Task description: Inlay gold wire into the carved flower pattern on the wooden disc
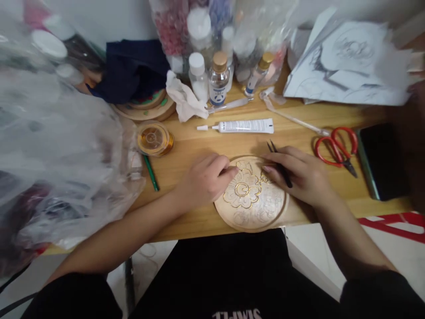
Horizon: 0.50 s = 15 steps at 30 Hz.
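A round wooden plate (255, 221) with pencil drawing and gold outlines of a flower lies at the table's front edge. My left hand (209, 178) rests at its upper left rim, fingers curled and thumb against the index finger; whatever the fingertips hold, if anything, is too small to make out. On the plate's right side, my right hand (300, 175) is closed around black tweezers (282, 169), whose tips point up and away from the plate. My right thumb is over the plate's upper right part.
Behind the plate lies a white tube (245, 126). Red-handled scissors (337, 148) and a phone (383, 161) are at right, a wire spool (155, 138) and green pen (151, 173) at left. Bottles (218, 79) and drawn papers (345, 62) stand behind; plastic bags (59, 146) fill the left.
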Each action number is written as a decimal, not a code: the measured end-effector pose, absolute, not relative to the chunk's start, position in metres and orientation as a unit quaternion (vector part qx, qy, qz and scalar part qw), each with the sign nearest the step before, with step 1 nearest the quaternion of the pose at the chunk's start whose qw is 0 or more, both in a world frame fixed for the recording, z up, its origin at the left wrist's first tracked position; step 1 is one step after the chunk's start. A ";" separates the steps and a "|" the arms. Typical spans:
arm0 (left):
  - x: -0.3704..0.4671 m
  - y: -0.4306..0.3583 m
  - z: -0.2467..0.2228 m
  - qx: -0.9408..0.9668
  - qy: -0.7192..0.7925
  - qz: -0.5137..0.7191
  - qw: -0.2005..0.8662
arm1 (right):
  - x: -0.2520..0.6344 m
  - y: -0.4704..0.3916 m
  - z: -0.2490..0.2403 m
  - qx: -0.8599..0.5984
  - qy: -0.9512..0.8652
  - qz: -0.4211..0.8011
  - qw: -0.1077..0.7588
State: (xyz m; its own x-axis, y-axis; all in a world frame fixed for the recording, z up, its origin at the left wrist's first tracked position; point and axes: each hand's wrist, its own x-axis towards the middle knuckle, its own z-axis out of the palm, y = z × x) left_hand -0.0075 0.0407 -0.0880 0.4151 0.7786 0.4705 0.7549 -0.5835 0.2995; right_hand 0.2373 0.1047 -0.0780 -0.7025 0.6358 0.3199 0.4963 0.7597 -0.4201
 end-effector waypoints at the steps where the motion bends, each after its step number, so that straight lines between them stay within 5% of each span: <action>1: -0.008 0.040 -0.088 0.842 0.455 0.289 0.018 | 0.237 0.102 -0.077 -0.321 -0.907 0.152 0.226; 15: -0.027 0.037 -0.066 0.815 0.494 0.303 0.014 | 0.238 0.041 -0.063 -0.440 -0.863 0.155 0.195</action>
